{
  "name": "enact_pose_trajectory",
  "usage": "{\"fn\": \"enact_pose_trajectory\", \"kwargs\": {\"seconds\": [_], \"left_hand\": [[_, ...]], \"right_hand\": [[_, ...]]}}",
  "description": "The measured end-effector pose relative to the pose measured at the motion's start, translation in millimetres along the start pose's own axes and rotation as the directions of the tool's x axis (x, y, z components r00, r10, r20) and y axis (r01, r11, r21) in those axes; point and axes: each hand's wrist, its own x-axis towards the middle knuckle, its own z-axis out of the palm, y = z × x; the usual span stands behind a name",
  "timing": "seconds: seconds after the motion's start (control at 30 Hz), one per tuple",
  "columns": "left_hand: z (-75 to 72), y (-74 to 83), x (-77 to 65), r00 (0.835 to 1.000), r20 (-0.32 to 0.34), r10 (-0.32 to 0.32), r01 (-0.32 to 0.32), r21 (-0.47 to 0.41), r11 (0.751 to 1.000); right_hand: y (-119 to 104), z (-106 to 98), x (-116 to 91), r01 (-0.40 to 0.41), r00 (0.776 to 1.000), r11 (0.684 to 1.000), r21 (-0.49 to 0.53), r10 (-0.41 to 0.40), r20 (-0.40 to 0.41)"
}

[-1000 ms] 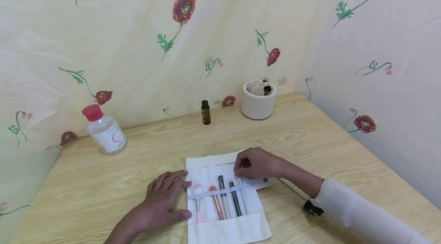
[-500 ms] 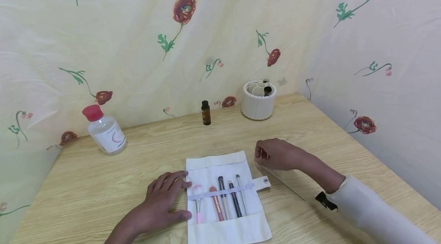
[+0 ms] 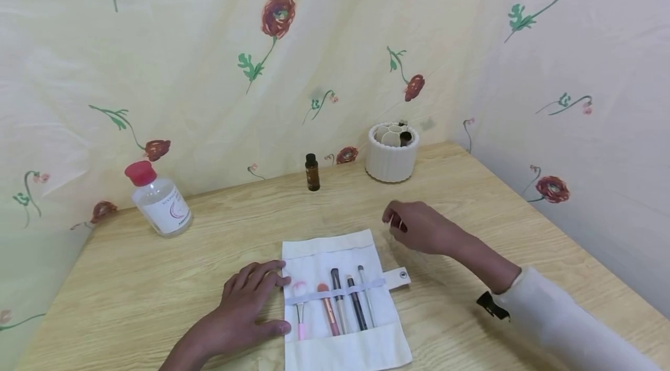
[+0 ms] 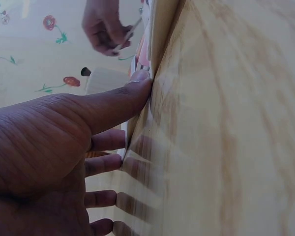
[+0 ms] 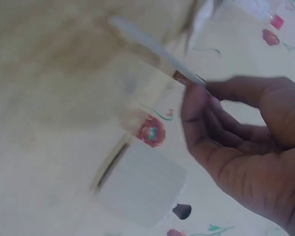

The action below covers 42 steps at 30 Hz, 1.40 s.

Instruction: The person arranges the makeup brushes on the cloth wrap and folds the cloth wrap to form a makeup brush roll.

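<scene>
A white cloth brush roll [image 3: 348,355] lies unfolded on the table, with several makeup brushes under its elastic band, among them a black-handled brush [image 3: 357,304] and a pink-handled brush [image 3: 300,313]. My left hand [image 3: 238,308] rests flat at the roll's left edge, thumb and fingertips touching it. Beyond the roll's right edge, my right hand [image 3: 423,230] is raised above the table. It pinches a thin pale stick [image 5: 155,46] between thumb and fingertips. The stick is blurred in the right wrist view, so its kind cannot be told.
At the back stand a white ribbed pot [image 3: 391,161] with a dark brush tip showing and a small brown bottle [image 3: 312,173]. A clear bottle with a red cap [image 3: 166,208] is at the left. The roll's snap tab [image 3: 396,278] sticks out rightward.
My right hand has moved off the roll to the right and slightly back, uncovering the snap tab and the rightmost brush. The stick's angle has shifted. My left hand has stayed in place.
</scene>
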Motion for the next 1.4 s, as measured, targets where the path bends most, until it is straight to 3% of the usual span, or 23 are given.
{"fn": "enact_pose_trajectory", "kwargs": {"seconds": [0.1, 0.23, 0.33, 0.4, 0.53, 0.77, 0.93, 1.23, 1.4], "left_hand": [[0.4, -0.3, -0.7, 1.000, -0.008, 0.008, -0.008, 0.007, 1.000], [0.1, 0.0, -0.8, 1.000, -0.008, 0.004, -0.004, 0.012, 1.000], [-0.3, 0.4, -0.2, 1.000, -0.001, -0.002, 0.002, 0.016, 1.000], [-0.6, 0.5, 0.2, 1.000, 0.003, -0.005, 0.005, 0.017, 1.000], [-0.9, 0.5, 0.5, 1.000, 0.009, -0.006, 0.006, 0.012, 1.000], [-0.4, 0.3, 0.0, 1.000, -0.004, 0.001, -0.001, 0.026, 1.000], [-1.1, 0.9, -0.1, 1.000, 0.003, -0.002, 0.002, 0.015, 1.000], [-3.0, 3.0, 0.1, 1.000, 0.014, 0.000, 0.000, 0.006, 1.000], [-3.2, 2.5, -0.3, 1.000, 0.014, 0.003, -0.003, 0.003, 1.000]], "right_hand": [[-7.5, -9.8, 6.2, 0.038, 0.990, 0.997, 0.065, -0.029, -0.136], [-16.8, -17.7, 13.6, 0.127, 0.954, 0.979, 0.158, -0.078, -0.289], [-20.4, -16.8, 18.2, 0.171, 0.933, 0.955, 0.242, -0.078, -0.352], [-22.1, -13.3, 20.6, 0.178, 0.933, 0.936, 0.305, -0.062, -0.354], [-24.4, -3.4, 22.7, 0.153, 0.953, 0.909, 0.388, -0.032, -0.301], [-25.4, 10.9, 22.2, 0.061, 0.989, 0.899, 0.434, 0.003, -0.145], [-25.3, 16.0, 19.7, 0.001, 1.000, 0.907, 0.420, 0.007, -0.016], [-29.1, 17.6, 4.3, -0.063, 0.979, 0.968, 0.245, 0.012, 0.203], [-29.2, 18.5, -2.9, -0.019, 0.957, 0.983, 0.181, -0.034, 0.288]]}}
